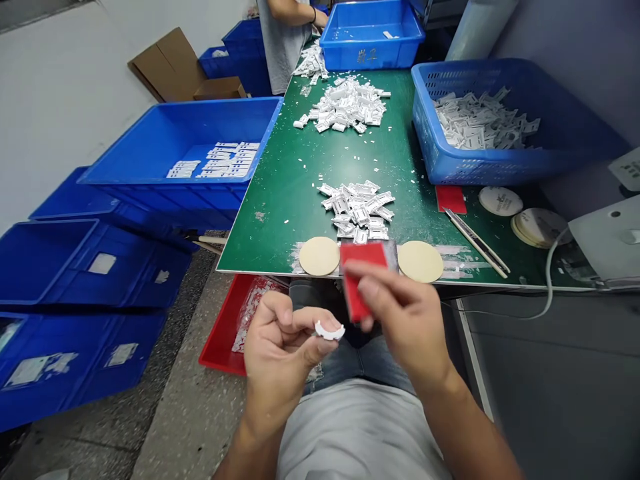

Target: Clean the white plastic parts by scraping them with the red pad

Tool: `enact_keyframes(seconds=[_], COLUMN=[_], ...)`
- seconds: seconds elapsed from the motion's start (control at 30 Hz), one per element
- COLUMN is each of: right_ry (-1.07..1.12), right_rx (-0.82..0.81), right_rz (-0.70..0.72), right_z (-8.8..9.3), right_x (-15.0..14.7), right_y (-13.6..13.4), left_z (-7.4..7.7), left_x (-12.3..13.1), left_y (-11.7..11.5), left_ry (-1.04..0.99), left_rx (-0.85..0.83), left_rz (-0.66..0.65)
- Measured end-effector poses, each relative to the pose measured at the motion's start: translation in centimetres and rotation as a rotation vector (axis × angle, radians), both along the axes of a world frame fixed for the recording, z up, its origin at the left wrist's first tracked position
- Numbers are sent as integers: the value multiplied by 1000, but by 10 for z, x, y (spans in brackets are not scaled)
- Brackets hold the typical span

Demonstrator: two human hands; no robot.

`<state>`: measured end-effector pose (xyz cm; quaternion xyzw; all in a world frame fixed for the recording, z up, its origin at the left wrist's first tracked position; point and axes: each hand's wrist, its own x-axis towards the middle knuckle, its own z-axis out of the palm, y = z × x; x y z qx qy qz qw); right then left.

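1. two bare hands work at the near edge of a green table point(280, 200): the left hand point(280, 347) pinches one curved white piece point(330, 333) between thumb and forefinger, its other fingers curled.
2. the right hand point(413, 320), slightly blurred, pinches one red pad point(356, 303) between thumb and fingers, just right of the white piece, a narrow gap showing between the two.
3. two cream discs point(319, 257) lie along the table's near edge, one left and one right of the pad.
4. three heaps of white parts point(357, 207) run from near to far on the tabletop, too crowded to count piece by piece.
5. at right, one blue perforated basket point(465, 167) holds more parts; near it lie one red square point(451, 200) and one slender tool point(477, 243).
6. one blue bin point(373, 59) sits at the table's far end, beside one co-worker point(285, 47) in grey.
7. one red tray point(225, 327) rests below the table, at left.
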<state>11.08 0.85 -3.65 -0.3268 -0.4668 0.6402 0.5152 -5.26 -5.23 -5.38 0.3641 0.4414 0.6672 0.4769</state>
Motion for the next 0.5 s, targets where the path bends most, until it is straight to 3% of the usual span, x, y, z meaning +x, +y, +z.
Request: enact_keyframes(seconds=[0.07, 0.17, 0.3, 0.4, 0.5], right_ry=[5, -76, -223, -257, -334], right_rx=[-75, -35, -23, 60, 273], right_rz=[-82, 18, -342, -252, -142], right_z=[-2, -2, -3, -3, -1], right_x=[-4, -10, -11, -6, 2], right_y=[4, 6, 4, -3, -11], left_z=[-2, -3, -1, 0, 2], left_x=[-1, -2, -4, -5, -3], left_y=[-1, -2, -2, -2, -1], left_ry=[-43, -52, -21, 39, 111], left_rx=[-35, -53, -12, 38, 96], left_rz=[-27, -44, 22, 18, 25])
